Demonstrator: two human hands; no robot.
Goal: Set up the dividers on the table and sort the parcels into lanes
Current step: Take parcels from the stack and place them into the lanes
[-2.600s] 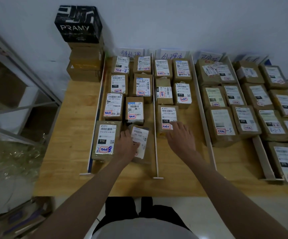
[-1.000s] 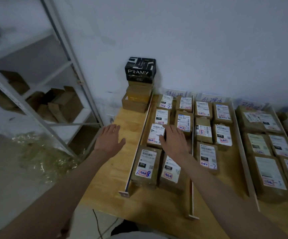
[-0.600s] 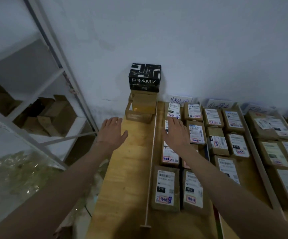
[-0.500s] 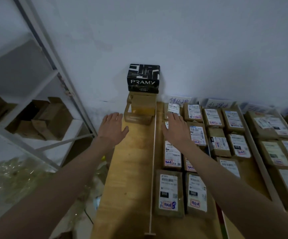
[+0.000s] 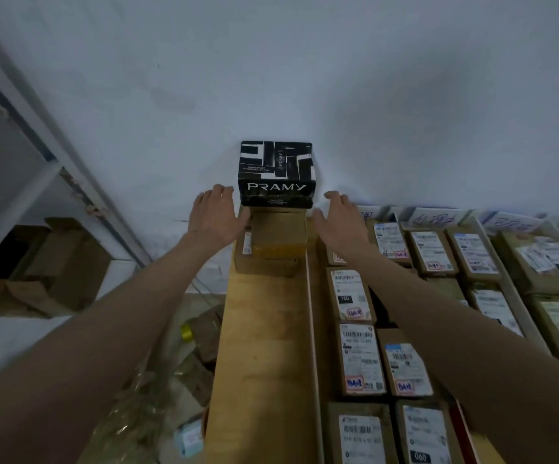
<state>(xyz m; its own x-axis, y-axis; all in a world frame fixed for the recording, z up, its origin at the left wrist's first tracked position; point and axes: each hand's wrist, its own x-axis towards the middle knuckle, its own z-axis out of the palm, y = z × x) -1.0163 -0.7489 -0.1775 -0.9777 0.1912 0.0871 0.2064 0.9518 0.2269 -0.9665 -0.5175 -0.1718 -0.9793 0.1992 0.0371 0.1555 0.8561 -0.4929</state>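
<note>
A black-and-white PRAMY box [image 5: 275, 174] tops a stack of brown cartons [image 5: 276, 242] at the far left corner of the wooden table [image 5: 261, 346]. My left hand [image 5: 216, 217] is stretched out, fingers straight, by the left side of the stack; whether it touches I cannot tell. My right hand [image 5: 340, 219] reaches in on the right side, fingers extended, a gap left to the box. A white divider [image 5: 312, 329] runs along the table, with labelled parcels [image 5: 352, 296] in lanes to its right.
Handwritten lane signs [image 5: 434, 217] lean on the white wall behind the parcels. A metal shelf [image 5: 37, 169] holding brown cartons stands to the left. Plastic wrap and scraps lie on the floor [image 5: 157, 396] beside the table's left edge.
Both hands have left the parcel lanes and moved forward and up to either side of the stacked boxes. The view has swung left and closer to the stack.
</note>
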